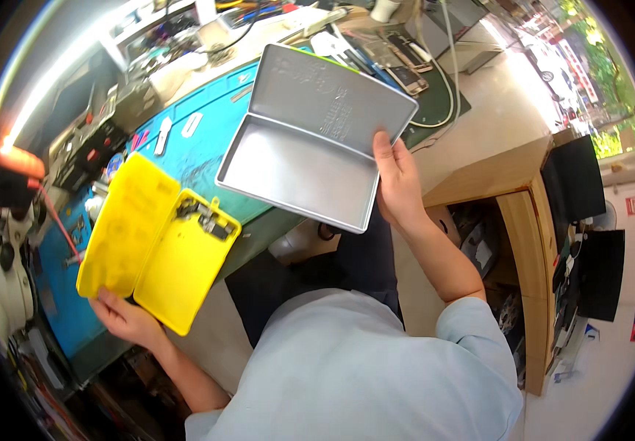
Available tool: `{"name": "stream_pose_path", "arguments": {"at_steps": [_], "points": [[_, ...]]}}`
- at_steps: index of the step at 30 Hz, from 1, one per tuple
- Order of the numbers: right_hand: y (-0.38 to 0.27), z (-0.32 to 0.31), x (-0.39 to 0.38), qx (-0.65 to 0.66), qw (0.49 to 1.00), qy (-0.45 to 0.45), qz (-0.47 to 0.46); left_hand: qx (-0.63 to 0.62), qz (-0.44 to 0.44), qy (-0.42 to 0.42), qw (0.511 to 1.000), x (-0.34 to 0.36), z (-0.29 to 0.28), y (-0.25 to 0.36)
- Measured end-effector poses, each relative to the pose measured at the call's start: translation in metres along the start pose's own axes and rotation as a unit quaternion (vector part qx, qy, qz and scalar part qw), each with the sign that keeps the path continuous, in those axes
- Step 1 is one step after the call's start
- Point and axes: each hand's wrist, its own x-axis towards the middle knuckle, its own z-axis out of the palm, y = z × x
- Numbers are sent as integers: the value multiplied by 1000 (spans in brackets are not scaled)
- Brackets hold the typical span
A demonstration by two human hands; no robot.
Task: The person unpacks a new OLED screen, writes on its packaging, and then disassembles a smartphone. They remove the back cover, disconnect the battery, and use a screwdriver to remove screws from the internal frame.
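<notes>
My left hand (122, 317) grips the lower edge of an opened yellow plastic case (177, 275), near its hinge. Small dark and metallic parts (211, 219) lie in the far corner of that case's right half. On the other side, my right hand (400, 180) is closed on the right edge of an opened grey metal box (299, 173), thumb on the inside by the hinge. The box has its lid (332, 95) tipped back away from me, with raised marks on it, and nothing lies in its tray. Both containers are held up over the near edge of the workbench.
A blue work mat (200, 165) covers the bench, with a small white-handled tool (163, 136) on it. Opened phones (405, 77) and cables lie at the far right. A microscope-like white stand (5, 287) is at the left. A wooden cabinet (530, 279) stands to my right.
</notes>
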Motion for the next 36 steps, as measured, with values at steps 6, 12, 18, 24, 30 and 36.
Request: {"name": "stream_pose_path", "arguments": {"at_steps": [6, 12, 18, 24, 30, 36], "points": [[-47, -64, 6, 160, 979, 93, 80, -2, -38, 17, 999, -3, -3, 7], [-62, -170, 8, 187, 971, 144, -44, 17, -23, 36, 999, 2, 10, 20], [-57, -257, 32, 62, 967, 224, -108, 46, -52, 69, 995, -1, 10, 25], [-33, -345, 126, -39, 987, 155, -34, 69, -56, 61, 994, 1, 7, 17], [-27, -341, 170, -107, 993, -39, 12, 69, -4, 52, 996, 1, 12, 22], [-33, -251, 130, -369, 885, 247, -138, 47, -16, 60, 997, 0, 6, 21]]}}
